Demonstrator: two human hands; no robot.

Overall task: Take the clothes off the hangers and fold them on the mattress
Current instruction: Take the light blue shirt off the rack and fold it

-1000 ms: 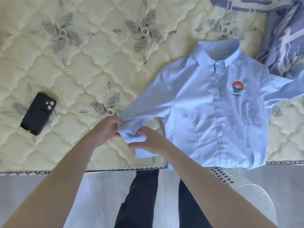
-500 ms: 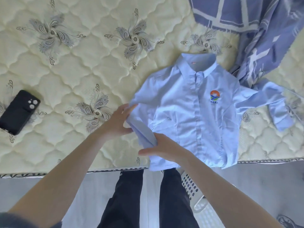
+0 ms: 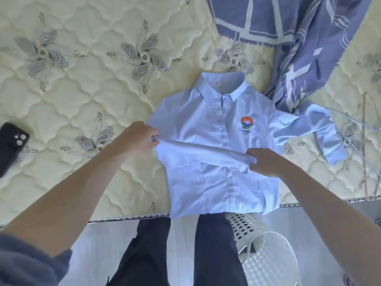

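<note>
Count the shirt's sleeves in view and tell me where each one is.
2. The folded sleeve lies across the shirt, held at its ends by the left hand and right hand. The other sleeve lies spread on the mattress, to the shirt's right.

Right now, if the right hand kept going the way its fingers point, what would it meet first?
The right hand points left along the sleeve it pinches, across the light blue shirt. It would probably meet the left hand first, gripping the sleeve's fold; depth is hard to judge.
</note>
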